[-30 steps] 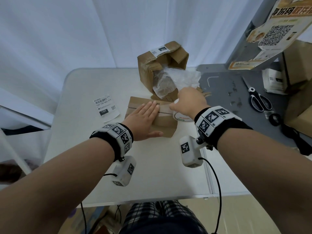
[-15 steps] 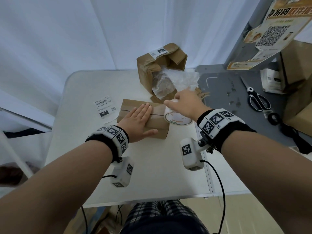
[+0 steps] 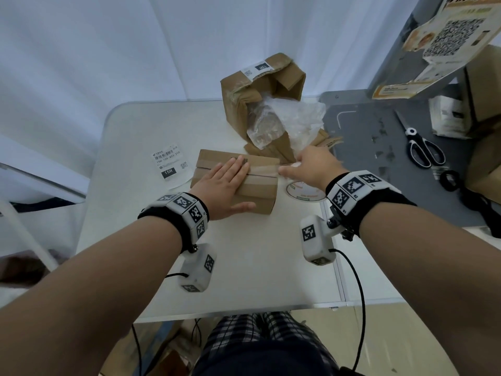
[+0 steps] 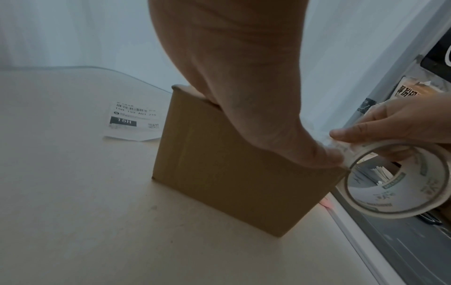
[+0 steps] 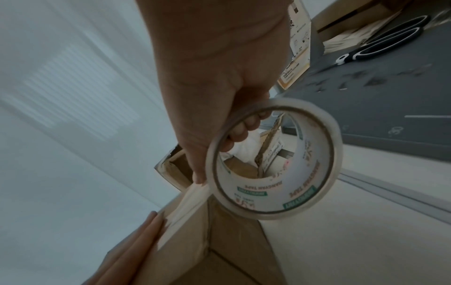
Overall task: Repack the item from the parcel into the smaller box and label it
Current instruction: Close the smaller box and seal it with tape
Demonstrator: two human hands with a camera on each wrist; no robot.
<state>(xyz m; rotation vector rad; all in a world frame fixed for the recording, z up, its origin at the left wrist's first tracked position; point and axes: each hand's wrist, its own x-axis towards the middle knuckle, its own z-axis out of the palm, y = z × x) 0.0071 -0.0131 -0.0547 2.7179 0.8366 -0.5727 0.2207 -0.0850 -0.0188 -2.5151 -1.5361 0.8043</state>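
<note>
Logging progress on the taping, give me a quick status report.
Left hand flat on small box. Right hand grips tape roll, strip stretched across the top. Shipping label beside box, unstuck.

Brown small box (image 3: 238, 180), white label (image 3: 170, 165), clear tape roll (image 5: 273, 160), black-handled scissors (image 3: 423, 147), grey mat (image 3: 379, 158).

White table (image 3: 244, 267): boxes (image 3: 235, 180), label (image 3: 170, 165)
</note>
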